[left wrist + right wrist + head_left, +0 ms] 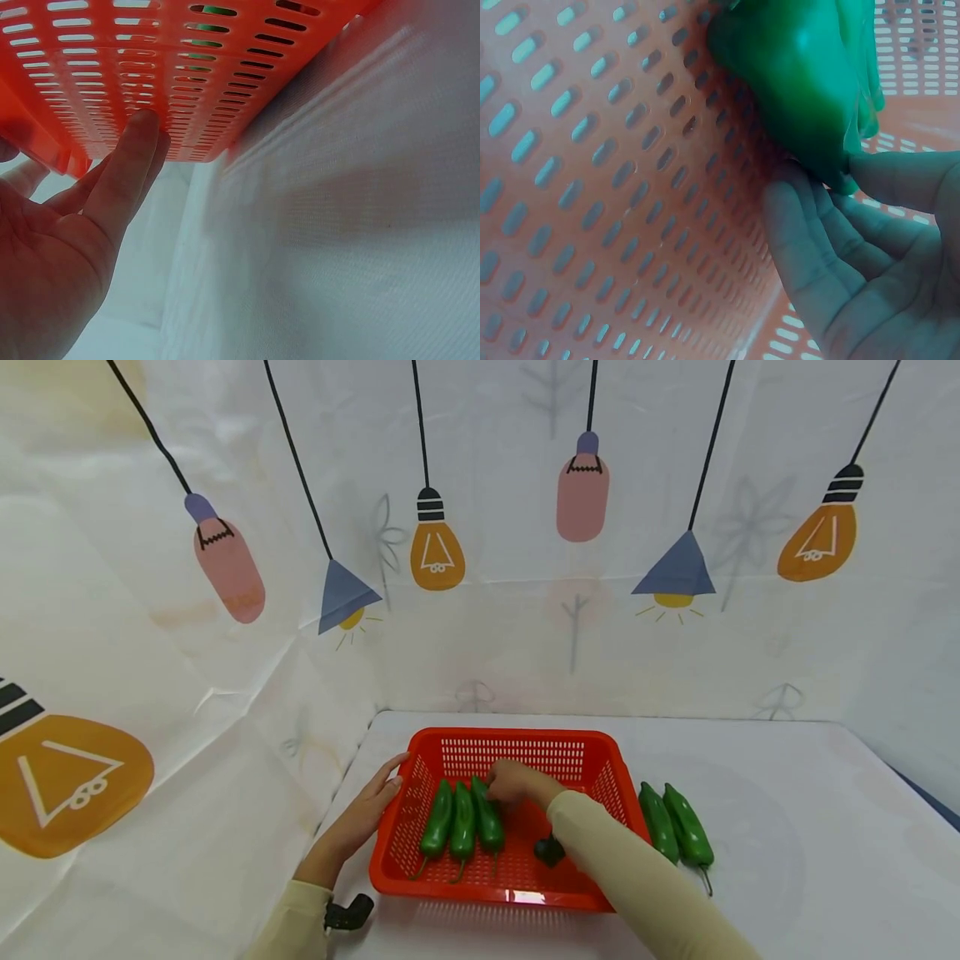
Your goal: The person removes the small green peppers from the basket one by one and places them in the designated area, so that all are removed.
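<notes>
A red plastic basket (pixel 525 893) stands on the white table, with three long green chili peppers (pixel 462 822) side by side in its left part. My left hand (pixel 360 818) is at the basket's left rim, and in the left wrist view its straight fingers (pixel 131 161) touch the slotted outer wall. My right hand (pixel 521 782) reaches inside, at the far end of the rightmost chili pepper (pixel 487 818). Thumb and fingers pinch that pepper's tip (pixel 840 178) in the right wrist view. Its stem points toward me.
Two more green chili peppers (pixel 688 827) lie on the table (pixel 810 827) just right of the basket, partly behind my right sleeve (pixel 630 868). A white sheet (pixel 495 643) printed with lamps hangs behind and along the left side.
</notes>
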`<control>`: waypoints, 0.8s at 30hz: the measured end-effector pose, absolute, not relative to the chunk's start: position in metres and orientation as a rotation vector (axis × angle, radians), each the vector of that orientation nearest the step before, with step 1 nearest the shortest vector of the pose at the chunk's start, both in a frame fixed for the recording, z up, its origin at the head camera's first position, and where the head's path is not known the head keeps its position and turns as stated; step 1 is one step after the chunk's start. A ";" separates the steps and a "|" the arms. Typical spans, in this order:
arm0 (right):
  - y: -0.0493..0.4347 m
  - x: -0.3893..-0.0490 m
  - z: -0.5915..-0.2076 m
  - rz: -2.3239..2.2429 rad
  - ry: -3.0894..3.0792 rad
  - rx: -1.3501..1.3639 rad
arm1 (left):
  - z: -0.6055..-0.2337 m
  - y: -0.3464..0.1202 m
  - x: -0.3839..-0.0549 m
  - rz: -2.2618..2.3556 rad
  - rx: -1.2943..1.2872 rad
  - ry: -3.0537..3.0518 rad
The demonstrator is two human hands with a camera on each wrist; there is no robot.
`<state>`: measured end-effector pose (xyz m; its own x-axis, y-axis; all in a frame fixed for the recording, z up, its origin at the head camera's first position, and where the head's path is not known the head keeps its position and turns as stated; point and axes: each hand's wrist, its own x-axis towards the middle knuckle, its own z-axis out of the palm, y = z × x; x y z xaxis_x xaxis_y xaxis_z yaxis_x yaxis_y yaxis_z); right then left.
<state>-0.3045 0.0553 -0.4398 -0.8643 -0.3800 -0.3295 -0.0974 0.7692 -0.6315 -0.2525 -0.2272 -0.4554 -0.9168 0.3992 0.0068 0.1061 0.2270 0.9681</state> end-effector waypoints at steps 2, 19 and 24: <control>0.056 -0.306 -0.440 -0.873 2.508 -0.357 | -0.455 -0.227 -0.252 1.753 0.465 2.261; 0.060 -0.300 -0.429 -0.890 2.500 -0.314 | -0.455 -0.227 -0.254 1.760 0.428 2.270; 0.063 -0.299 -0.430 -0.894 2.503 -0.286 | -0.458 -0.228 -0.254 1.762 0.412 2.268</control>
